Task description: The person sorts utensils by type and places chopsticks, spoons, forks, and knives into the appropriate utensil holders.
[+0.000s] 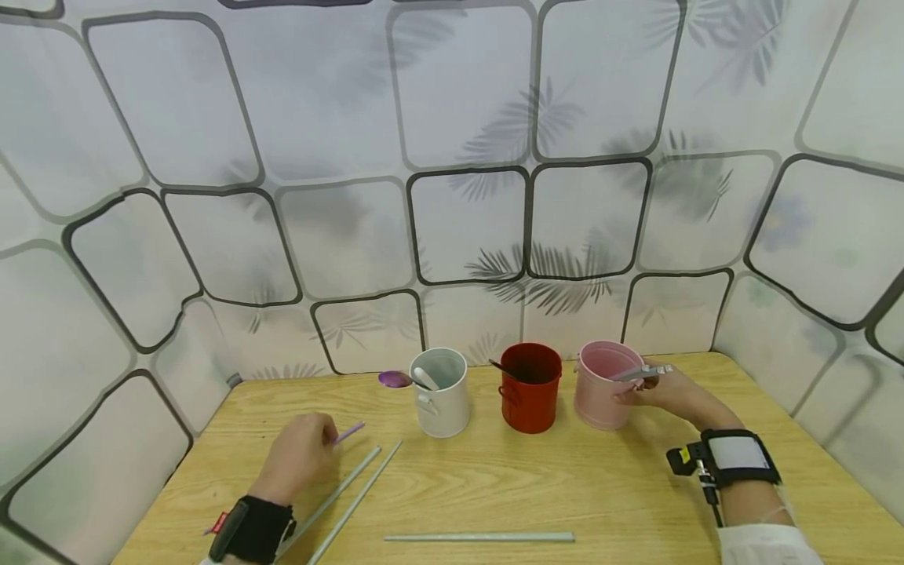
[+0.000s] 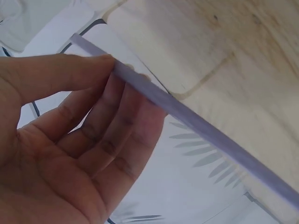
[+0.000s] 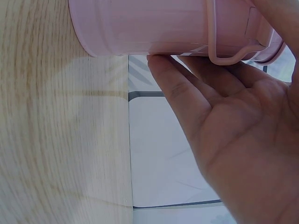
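Head view: lower left, our left hand (image 1: 298, 453) is pinching the purple rod (image 1: 350, 432), its axis slanting up-right toward the white bucket (image 1: 446, 410); right of centre, our right hand (image 1: 679, 399) is gripping the pink bucket (image 1: 596, 402).

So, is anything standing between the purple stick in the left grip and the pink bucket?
Yes: in the head view, the white bucket and then the red bucket stand between the purple stick, in the left grip, and the pink bucket. A low, straight path could meet both.
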The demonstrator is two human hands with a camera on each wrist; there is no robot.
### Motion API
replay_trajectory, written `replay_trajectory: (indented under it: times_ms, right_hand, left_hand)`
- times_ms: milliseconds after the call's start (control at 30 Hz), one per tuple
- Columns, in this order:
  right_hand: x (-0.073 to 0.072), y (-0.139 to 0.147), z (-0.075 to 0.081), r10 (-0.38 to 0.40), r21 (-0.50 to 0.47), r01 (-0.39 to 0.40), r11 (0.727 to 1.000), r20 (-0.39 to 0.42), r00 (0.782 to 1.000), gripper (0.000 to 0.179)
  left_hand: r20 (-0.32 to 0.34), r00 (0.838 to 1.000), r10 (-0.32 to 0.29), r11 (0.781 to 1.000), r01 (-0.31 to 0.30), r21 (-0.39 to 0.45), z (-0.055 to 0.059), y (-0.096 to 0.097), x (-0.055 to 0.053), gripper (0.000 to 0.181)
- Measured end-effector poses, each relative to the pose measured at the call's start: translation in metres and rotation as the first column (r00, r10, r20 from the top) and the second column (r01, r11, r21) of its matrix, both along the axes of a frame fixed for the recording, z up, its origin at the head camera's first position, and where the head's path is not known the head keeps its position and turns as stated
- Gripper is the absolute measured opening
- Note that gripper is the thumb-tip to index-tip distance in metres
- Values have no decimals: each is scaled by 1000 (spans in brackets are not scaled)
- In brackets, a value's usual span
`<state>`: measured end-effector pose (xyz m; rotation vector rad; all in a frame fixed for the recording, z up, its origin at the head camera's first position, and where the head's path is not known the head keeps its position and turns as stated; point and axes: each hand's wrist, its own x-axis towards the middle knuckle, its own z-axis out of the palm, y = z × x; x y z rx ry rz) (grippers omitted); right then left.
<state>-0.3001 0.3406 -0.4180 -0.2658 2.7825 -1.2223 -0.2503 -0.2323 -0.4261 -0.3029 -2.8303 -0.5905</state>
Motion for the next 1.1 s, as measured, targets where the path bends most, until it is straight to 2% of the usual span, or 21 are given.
replay_trajectory:
  times_ms: [133, 367, 533, 700, 767, 833, 867, 1000, 1100]
  right_hand:
    - [0, 0, 1, -1, -3, 1, 1000, 2, 1000, 69]
    - [0, 0, 2, -7, -9, 7, 1000, 5, 1000, 70]
    - [-1, 0, 2, -10, -11, 10, 1000, -2, 1000, 72]
    - [0, 0, 2, -17, -6, 17, 1000, 6, 1000, 73]
    - [0, 0, 2, -16, -2, 16, 1000, 10, 1000, 74]
    - [1, -1, 2, -16, -2, 16, 1000, 15, 1000, 74]
    - [1, -1, 2, -15, -4, 15, 1000, 15, 1000, 74]
    - [2, -2, 2, -8, -10, 8, 1000, 10, 1000, 75]
    - [2, -2, 2, -9, -8, 9, 1000, 11, 1000, 74]
  left_hand:
    - [-36, 999, 8, 1000, -8, 10, 5, 1, 0, 12]
    - [-25, 998, 51, 998, -50, 47, 20, 5, 4, 10]
    - [-109, 992, 58, 995, -48, 90, 30, 8, 7, 11]
    - [-205, 975, 83, 989, -56, 136, 41, 13, 13, 10]
    - [-249, 964, 91, 986, -51, 161, 46, 15, 17, 11]
    - [-313, 945, 97, 982, -39, 187, 50, 18, 20, 14]
    - [-347, 933, 99, 980, -30, 198, 52, 19, 22, 15]
    - [-488, 867, 101, 974, 16, 228, 61, 24, 29, 22]
    - [-542, 835, 95, 970, 45, 240, 70, 28, 36, 25]
